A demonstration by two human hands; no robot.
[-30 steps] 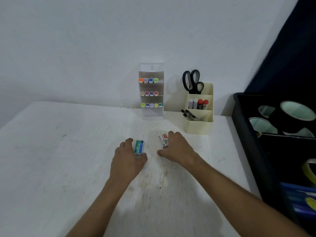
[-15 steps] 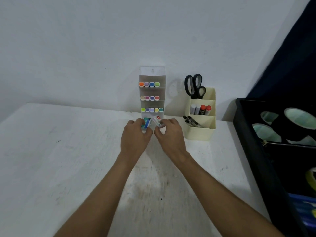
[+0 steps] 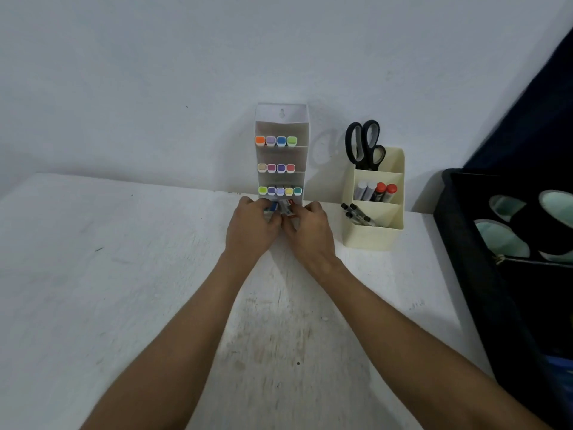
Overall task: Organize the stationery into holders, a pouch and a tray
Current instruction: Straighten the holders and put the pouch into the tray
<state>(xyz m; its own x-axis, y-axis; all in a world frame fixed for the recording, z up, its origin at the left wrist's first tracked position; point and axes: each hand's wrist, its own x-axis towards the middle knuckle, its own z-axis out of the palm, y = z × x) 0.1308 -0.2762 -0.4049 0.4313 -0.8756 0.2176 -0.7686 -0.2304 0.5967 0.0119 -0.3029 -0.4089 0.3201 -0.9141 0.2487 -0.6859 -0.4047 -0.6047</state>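
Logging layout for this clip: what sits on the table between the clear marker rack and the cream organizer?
Head view: nothing; between the marker rack and the cream organizer is only bare table and wall.

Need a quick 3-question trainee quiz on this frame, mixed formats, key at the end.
1. True or false: the black-handled scissors stand in the rear compartment of the cream plastic desk organiser.
2. Multiple choice: how many coloured marker caps show in the bottom row of the clear tiered marker holder? A) three B) four C) five
3. Fill in: the left hand and right hand each hold a small ____ at the foot of the marker holder.

Key:
1. True.
2. C; the two upper rows show four each.
3. Box: the blue-green small box in the left, the white-and-red small box in the right.
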